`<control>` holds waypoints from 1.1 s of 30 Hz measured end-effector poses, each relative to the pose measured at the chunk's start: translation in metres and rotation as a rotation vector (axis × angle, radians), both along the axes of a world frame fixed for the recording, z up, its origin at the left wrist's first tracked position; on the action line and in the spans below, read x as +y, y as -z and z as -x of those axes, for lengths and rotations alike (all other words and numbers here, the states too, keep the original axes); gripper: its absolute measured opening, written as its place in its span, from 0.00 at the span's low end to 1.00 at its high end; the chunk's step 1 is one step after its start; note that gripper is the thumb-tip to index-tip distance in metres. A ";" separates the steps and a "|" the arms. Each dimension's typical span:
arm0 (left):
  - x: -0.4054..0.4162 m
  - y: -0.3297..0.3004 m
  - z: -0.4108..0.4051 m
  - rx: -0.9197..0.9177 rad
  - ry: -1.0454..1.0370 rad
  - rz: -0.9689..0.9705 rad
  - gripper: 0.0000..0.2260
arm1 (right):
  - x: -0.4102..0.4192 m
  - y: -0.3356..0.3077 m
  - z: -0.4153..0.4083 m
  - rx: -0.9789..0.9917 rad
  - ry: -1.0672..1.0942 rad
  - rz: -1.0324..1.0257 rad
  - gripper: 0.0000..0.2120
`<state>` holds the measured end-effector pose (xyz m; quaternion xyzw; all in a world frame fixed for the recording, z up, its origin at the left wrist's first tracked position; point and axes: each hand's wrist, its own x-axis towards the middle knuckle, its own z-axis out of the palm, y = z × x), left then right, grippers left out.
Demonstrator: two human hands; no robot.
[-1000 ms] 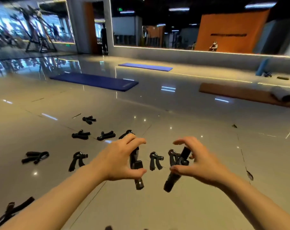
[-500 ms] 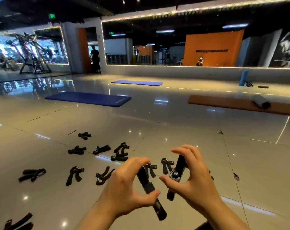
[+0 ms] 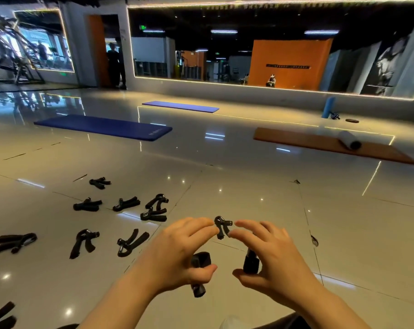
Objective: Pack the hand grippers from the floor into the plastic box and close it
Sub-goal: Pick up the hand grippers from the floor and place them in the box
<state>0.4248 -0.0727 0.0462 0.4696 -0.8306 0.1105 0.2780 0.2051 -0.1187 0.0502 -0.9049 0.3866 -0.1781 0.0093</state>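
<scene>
My left hand (image 3: 184, 252) grips one black hand gripper (image 3: 199, 274), its handle poking out below my thumb. My right hand (image 3: 270, 255) holds a second black hand gripper (image 3: 251, 264) between thumb and fingers. Both are raised above the floor, close together. Another gripper (image 3: 222, 226) lies on the tiles just beyond my fingertips. Several more black grippers lie on the floor to the left, among them a pair (image 3: 155, 207) and an opened one (image 3: 131, 242). The plastic box is not in view.
Glossy tiled gym floor (image 3: 248, 186). A blue mat (image 3: 104, 127) and a second blue mat (image 3: 179, 106) lie further back, an orange mat (image 3: 331, 146) with a roll at right. A person stands in the far doorway (image 3: 114, 65). Mirrors line the wall.
Both hands have drawn closer together and turned the held grippers more upright. The camera has tilted up, showing more of the room.
</scene>
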 end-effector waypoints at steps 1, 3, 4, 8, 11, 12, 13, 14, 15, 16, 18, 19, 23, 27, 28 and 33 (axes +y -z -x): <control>-0.001 -0.002 0.002 -0.001 0.010 0.003 0.24 | 0.002 -0.001 0.008 0.037 0.000 -0.009 0.28; -0.002 -0.007 0.012 0.010 0.035 0.009 0.23 | 0.009 -0.007 0.025 0.094 0.014 -0.067 0.29; -0.003 -0.010 0.019 0.019 0.052 0.015 0.22 | 0.013 -0.012 0.034 0.102 0.025 -0.091 0.29; -0.003 -0.020 0.058 0.038 0.143 0.058 0.21 | 0.025 -0.030 0.069 0.012 0.092 -0.114 0.27; -0.003 -0.020 0.096 0.040 0.224 0.057 0.20 | 0.032 -0.029 0.099 -0.062 0.174 -0.119 0.26; -0.005 -0.018 0.111 0.031 0.250 0.049 0.20 | 0.035 -0.025 0.112 -0.082 0.205 -0.132 0.26; -0.006 -0.016 0.126 0.019 0.273 0.042 0.20 | 0.037 -0.018 0.126 -0.107 0.234 -0.147 0.26; -0.009 -0.013 0.141 0.011 0.298 0.031 0.20 | 0.039 -0.010 0.142 -0.138 0.264 -0.155 0.27; -0.012 -0.009 0.157 0.003 0.325 0.013 0.20 | 0.041 -0.002 0.159 -0.167 0.297 -0.162 0.27; -0.015 -0.007 0.173 -0.007 0.348 0.001 0.20 | 0.043 0.004 0.176 -0.179 0.325 -0.172 0.26; -0.023 0.000 0.203 -0.021 0.384 -0.005 0.20 | 0.046 0.009 0.208 -0.108 0.356 -0.199 0.27; -0.026 0.005 0.218 -0.023 0.403 -0.020 0.21 | 0.047 0.007 0.224 -0.043 0.359 -0.204 0.27; -0.033 0.026 0.262 -0.028 0.435 -0.148 0.22 | 0.051 -0.003 0.292 -0.032 0.467 -0.219 0.29; -0.039 0.037 0.289 -0.018 0.453 -0.228 0.22 | 0.047 0.001 0.341 -0.027 0.540 -0.259 0.31; -0.040 0.040 0.292 -0.025 0.444 -0.237 0.23 | 0.045 0.004 0.348 -0.014 0.532 -0.273 0.31; -0.035 0.051 0.311 -0.041 0.372 -0.240 0.23 | 0.039 0.018 0.372 -0.003 0.450 -0.368 0.32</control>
